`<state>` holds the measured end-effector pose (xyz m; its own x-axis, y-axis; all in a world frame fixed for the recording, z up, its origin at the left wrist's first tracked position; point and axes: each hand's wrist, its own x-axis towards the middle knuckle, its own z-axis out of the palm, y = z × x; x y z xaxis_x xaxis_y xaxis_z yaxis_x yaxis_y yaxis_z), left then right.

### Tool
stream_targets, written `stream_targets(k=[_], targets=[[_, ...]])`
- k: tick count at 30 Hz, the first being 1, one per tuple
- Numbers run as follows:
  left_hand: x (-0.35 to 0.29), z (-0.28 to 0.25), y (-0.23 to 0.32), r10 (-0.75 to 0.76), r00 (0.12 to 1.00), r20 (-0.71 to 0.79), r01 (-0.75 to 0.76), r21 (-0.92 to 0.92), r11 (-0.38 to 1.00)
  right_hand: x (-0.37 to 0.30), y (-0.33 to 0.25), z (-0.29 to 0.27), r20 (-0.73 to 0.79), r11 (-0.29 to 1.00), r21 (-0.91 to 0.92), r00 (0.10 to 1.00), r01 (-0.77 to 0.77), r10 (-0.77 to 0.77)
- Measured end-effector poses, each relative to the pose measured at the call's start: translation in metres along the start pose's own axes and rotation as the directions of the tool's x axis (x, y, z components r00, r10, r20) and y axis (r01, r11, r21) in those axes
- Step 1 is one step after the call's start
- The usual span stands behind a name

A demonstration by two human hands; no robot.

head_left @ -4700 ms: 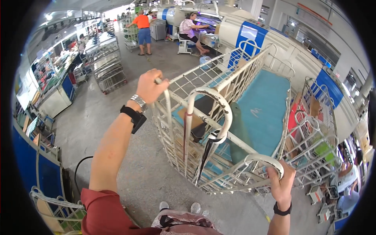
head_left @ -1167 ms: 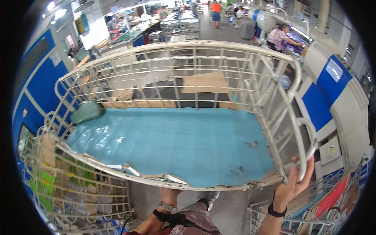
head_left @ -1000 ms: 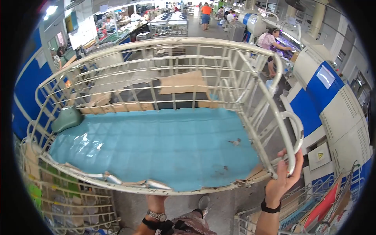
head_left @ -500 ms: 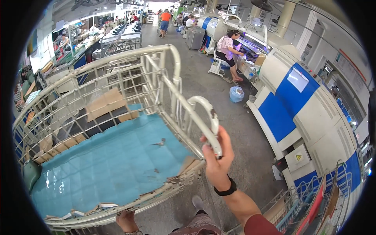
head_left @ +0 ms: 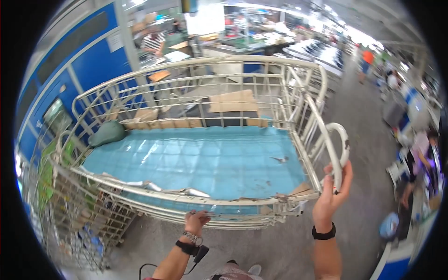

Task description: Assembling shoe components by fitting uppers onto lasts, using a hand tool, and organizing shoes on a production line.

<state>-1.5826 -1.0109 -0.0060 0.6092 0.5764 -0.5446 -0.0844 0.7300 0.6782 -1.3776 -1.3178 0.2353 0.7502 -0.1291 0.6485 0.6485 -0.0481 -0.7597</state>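
A cream-painted wire cart with chipped paint stands across in front of me. Its deck carries a light blue sheet, worn and bent up along the near edge. My right hand is wrapped round the curved tube handle at the cart's right end. Down at the near side, my left hand has its fingers curled on the front rail. A dark green rounded object lies at the left end of the deck. Pieces of brown cardboard sit behind the sheet, along the far bars.
Another wire cart with mixed contents stands close at the left. Blue panels rise behind it. A seated person is at a machine on the right, near a blue bag. Farther off, a person in orange is in the aisle.
My view has swung left, bringing the blue panels and second cart into sight. The right hand still holds the handle; more of my left hand and forearm now shows at the front rail.
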Motion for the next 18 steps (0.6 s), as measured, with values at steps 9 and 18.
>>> stream_targets(k=[9, 18], targets=[[0.004, 0.033, -0.012, 0.165, 0.986, -0.024, -0.163, 0.060, 0.985, 0.038, 0.049, 0.036, 0.024, 0.991, -0.001, 0.990, 0.137, -0.137], [0.018, 0.036, -0.041, -0.048, 0.984, 0.169, 0.036, 0.072, 0.997, 0.063, 0.096, 0.026, 0.049, 0.913, -0.314, 0.965, 0.260, -0.258]])
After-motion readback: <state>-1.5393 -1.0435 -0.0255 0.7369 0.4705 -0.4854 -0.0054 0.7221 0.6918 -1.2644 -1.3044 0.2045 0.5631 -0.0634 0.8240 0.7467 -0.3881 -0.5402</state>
